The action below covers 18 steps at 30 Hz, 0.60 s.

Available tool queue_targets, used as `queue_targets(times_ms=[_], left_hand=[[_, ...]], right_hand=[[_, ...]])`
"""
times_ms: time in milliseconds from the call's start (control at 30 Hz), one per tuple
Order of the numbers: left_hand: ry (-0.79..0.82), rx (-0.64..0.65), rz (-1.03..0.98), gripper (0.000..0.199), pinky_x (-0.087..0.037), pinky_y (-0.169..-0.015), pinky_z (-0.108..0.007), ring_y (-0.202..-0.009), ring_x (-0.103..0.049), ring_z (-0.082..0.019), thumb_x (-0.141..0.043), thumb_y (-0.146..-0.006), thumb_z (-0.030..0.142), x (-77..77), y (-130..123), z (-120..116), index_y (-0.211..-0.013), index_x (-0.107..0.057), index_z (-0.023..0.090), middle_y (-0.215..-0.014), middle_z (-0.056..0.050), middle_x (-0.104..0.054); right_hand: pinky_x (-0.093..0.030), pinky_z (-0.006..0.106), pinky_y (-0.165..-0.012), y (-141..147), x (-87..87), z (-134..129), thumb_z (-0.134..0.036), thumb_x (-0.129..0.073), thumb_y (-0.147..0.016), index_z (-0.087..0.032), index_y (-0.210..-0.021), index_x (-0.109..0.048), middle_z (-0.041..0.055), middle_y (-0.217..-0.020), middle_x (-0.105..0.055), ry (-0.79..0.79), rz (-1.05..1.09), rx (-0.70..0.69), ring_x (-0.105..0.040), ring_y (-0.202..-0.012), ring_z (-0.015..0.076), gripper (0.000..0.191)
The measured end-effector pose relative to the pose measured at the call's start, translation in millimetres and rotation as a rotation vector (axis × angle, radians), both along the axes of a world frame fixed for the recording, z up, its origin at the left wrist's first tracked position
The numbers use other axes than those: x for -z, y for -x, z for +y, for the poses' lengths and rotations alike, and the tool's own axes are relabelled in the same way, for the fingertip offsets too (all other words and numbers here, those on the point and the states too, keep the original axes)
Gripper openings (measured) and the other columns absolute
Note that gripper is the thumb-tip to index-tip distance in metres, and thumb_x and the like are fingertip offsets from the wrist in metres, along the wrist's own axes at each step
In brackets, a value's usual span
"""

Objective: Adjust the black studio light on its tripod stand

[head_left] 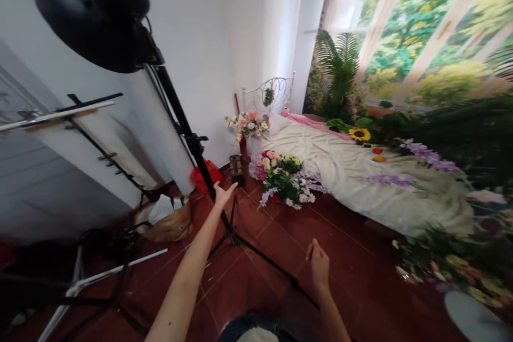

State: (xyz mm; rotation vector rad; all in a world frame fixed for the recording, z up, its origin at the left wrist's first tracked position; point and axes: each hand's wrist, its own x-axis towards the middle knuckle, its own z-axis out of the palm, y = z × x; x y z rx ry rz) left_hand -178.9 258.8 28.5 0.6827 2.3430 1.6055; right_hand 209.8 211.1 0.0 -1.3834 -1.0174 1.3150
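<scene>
Black light stand [176, 99] is left of center, pole tilted in view, lamp head [96, 16] up top left, tripod legs [272, 266] spread on the red tile floor [288, 230]. Left hand [225, 193] is out at the lower pole, arm extended; thumb and fingers spread wide, no grip closed around anything (contact with the pole: can't tell from this angle). Right hand [319, 263] is lower and to the right, over the floor near one tripod leg, well apart from the pole. Its fingers are curled inward; can't tell whether they have hold of anything (palm side is hidden).

Around the stand: red bundle [218, 171] behind the pole, small brown box [236, 170] just beside it, tan bag [170, 222] on the floor to the left. Flower bunch [286, 171] sits right of the left hand, against the bed [340, 171]. Bed has a rumpled cream cover, with a sunflower [359, 134] and purple sprigs [388, 180] on it.
</scene>
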Motion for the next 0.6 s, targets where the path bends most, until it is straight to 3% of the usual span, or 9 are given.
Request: queue_targets(times_ms=[133,200,300,400,500,600], left_hand=[[0.017,-0.001,-0.003,0.035,-0.043,-0.080,-0.031,-0.083,-0.059,-0.017,-0.063,-0.070,0.042,6.7,6,-11,-0.092,-0.054,0.016,-0.091,-0.008,-0.061],[0.029,0.006,0.013,0.026,-0.043,-0.076,-0.029,-0.079,-0.060,-0.017,-0.058,-0.073,0.041,10.3,11,-28,-0.084,-0.057,0.018,-0.085,-0.007,-0.064],[0.153,-0.048,0.032,0.032,-0.040,-0.068,-0.029,-0.073,-0.060,-0.020,-0.054,-0.073,0.051,4.5,26,-57,-0.071,-0.059,0.019,-0.075,-0.007,-0.064],[0.242,-0.137,0.087,0.039,-0.039,-0.066,-0.029,-0.071,-0.059,-0.022,-0.058,-0.066,0.058,-12.6,46,-79,-0.067,-0.056,0.020,-0.071,-0.006,-0.062],[0.123,-0.168,0.199,0.046,-0.041,-0.071,-0.029,-0.078,-0.058,-0.020,-0.067,-0.056,0.056,-29.7,62,-83,-0.081,-0.055,0.019,-0.083,-0.006,-0.061],[-0.090,-0.066,0.175,0.051,-0.043,-0.075,-0.028,-0.081,-0.057,-0.017,-0.071,-0.056,0.049,-39.2,68,-71,-0.091,-0.053,0.017,-0.088,-0.006,-0.060]], right_hand=[[-0.030,0.021,-0.045,66,-6.3,0,-0.061,-0.045,-0.077,-0.018,-0.051,-0.044,-0.0039,-0.042,-0.040,-0.037,-0.029,-0.221,-0.037,-0.041,0.0090,0.050],[-0.031,0.021,-0.045,91,-8.6,5,-0.061,-0.044,-0.078,-0.018,-0.051,-0.045,-0.0033,-0.043,-0.042,-0.063,-0.035,-0.324,-0.039,-0.042,0.0096,0.050],[-0.030,0.022,-0.045,126,-13.0,19,-0.061,-0.042,-0.078,-0.018,-0.050,-0.045,-0.0029,-0.042,-0.042,-0.110,-0.054,-0.474,-0.039,-0.042,0.0100,0.052],[-0.030,0.022,-0.044,166,-18.6,41,-0.063,-0.040,-0.078,-0.018,-0.049,-0.044,-0.0030,-0.040,-0.042,-0.151,-0.053,-0.601,-0.039,-0.040,0.0098,0.053],[-0.029,0.022,-0.041,215,-23.5,67,-0.066,-0.040,-0.076,-0.019,-0.050,-0.044,-0.0031,-0.039,-0.042,-0.144,-0.070,-0.727,-0.038,-0.037,0.0095,0.054],[-0.029,0.021,-0.038,267,-26.3,91,-0.066,-0.037,-0.076,-0.019,-0.053,-0.045,-0.0028,-0.038,-0.043,-0.054,-0.130,-0.851,-0.038,-0.034,0.0094,0.054]])
